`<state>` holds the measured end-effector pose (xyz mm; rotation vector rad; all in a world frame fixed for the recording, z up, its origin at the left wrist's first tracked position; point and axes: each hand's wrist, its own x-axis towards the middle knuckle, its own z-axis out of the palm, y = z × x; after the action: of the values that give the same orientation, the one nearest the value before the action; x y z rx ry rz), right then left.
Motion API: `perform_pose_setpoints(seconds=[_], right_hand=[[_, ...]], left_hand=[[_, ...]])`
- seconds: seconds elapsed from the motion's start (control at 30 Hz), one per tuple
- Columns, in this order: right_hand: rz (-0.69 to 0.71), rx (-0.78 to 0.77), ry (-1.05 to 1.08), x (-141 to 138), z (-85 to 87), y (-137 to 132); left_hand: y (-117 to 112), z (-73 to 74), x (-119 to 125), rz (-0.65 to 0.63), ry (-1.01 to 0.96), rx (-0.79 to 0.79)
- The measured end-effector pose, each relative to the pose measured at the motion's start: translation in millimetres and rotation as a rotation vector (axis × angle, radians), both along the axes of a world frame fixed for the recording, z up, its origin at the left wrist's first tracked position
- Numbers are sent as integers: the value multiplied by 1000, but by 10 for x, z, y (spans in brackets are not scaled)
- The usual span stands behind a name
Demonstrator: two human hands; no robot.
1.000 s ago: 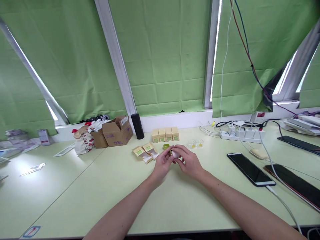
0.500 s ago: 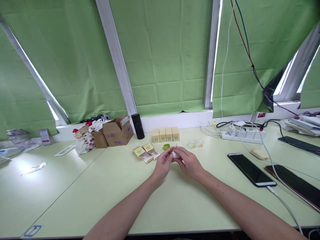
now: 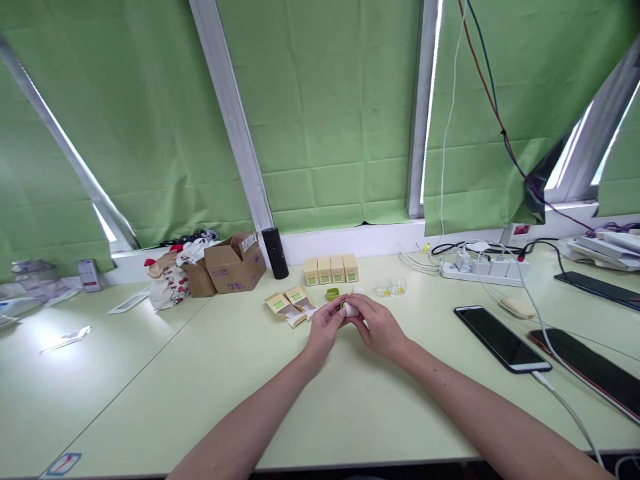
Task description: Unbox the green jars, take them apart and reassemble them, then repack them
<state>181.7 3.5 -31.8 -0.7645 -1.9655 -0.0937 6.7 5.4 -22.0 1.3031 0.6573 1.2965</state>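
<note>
Over the middle of the table, my left hand (image 3: 323, 328) and my right hand (image 3: 381, 328) meet, fingers closed around a small white rounded object (image 3: 351, 310). A thin yellow-green edge shows on its left side, by my left fingertips; my fingers cover much of the rest. Just beyond my hands lies a small olive-green piece (image 3: 333, 293). To its left, opened cardboard boxes (image 3: 283, 305) with green labels lie on their backs, flaps out. Farther back stands a row of closed small boxes (image 3: 331, 271). Clear plastic pieces (image 3: 391, 289) with yellow bits sit right of my hands.
A black cylinder (image 3: 275, 253) stands beside a large cardboard box (image 3: 236, 263) and a cloth bag (image 3: 170, 289). At right are a phone (image 3: 501, 339) on a cable, a second dark device (image 3: 590, 367) and a power strip (image 3: 483, 275) with cords.
Both hands stay together around the white object, with barely any finger movement. The whole view shifts very slightly.
</note>
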Motion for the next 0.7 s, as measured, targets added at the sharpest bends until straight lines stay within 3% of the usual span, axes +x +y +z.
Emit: perform_pose_setpoints(seconds=[0.7], right_hand=[[3, -1, 4, -40, 53, -45]], left_hand=[[-2, -4, 78, 131, 79, 88]])
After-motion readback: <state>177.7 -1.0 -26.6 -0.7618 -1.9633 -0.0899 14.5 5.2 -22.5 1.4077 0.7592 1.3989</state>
